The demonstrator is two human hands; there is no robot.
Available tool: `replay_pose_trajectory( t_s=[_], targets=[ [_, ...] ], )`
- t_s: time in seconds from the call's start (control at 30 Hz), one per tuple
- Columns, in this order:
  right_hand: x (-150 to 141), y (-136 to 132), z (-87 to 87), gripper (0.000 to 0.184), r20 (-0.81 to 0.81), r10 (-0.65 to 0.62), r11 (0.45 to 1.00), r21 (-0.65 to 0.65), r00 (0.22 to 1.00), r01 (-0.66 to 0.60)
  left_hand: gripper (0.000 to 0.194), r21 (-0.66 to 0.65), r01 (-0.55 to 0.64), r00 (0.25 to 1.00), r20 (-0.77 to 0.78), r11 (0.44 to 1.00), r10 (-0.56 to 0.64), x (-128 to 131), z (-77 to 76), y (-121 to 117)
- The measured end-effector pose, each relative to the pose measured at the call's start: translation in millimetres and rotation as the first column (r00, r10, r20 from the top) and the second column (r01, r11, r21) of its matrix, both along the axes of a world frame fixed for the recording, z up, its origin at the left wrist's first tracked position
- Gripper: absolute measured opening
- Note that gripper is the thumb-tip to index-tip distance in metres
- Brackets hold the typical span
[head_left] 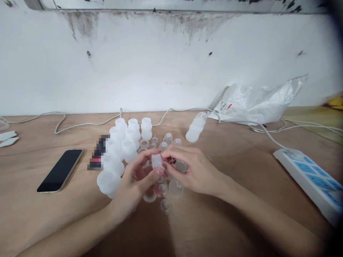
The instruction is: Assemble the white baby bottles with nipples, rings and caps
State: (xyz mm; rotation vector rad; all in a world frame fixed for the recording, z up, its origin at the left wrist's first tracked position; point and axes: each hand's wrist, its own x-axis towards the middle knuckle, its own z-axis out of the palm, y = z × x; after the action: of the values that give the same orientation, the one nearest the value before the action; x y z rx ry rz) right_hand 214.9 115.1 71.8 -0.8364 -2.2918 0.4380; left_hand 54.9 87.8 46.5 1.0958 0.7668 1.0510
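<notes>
Left hand has thumb and fingers closed around a ring: ribbed side, translucent plastic, short cylinder, held above the table midway between both forearms. Right hand in a narrow pinch at the ring's right edge; can't tell what sits between those fingertips, too small and blurred. Something red shows just behind the right fingers, mostly hidden.

Table is brown, wood-grained. White bottles, frosted, rounded with a pinched waist, stand grouped beyond and left of the left hand, the nearest ones close to its wrist. Clear domed caps, glossy, plus small clear teats and loose flat rings lie around and under the hands. Hands cover part of that spread, so some pieces can't be made out.

One domed bottle is apart, back right, near a crinkled plastic bag by the wall. Phone flat on the left, power strip on the right, pale cable along the back.
</notes>
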Motion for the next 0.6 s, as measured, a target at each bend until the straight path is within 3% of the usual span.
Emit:
replay_pose_trajectory(
  t_s=[0.43, 0.6],
  targets=[
    [0.5, -0.8, -1.7, 0.014, -0.010, 0.069, 0.997, 0.024, 0.998, -0.068, 0.022, -0.162, 0.016, 0.994, 0.108, 0.987, 0.001, -1.3, 6.5, 1.2],
    [3.0, 0.2, 2.6, 0.012, -0.008, 0.065, 0.998, 0.020, 0.998, -0.064, 0.027, -0.197, 0.077, 0.993, 0.106, 0.977, -0.057, -5.3, 10.0, 2.8]
  ],
)
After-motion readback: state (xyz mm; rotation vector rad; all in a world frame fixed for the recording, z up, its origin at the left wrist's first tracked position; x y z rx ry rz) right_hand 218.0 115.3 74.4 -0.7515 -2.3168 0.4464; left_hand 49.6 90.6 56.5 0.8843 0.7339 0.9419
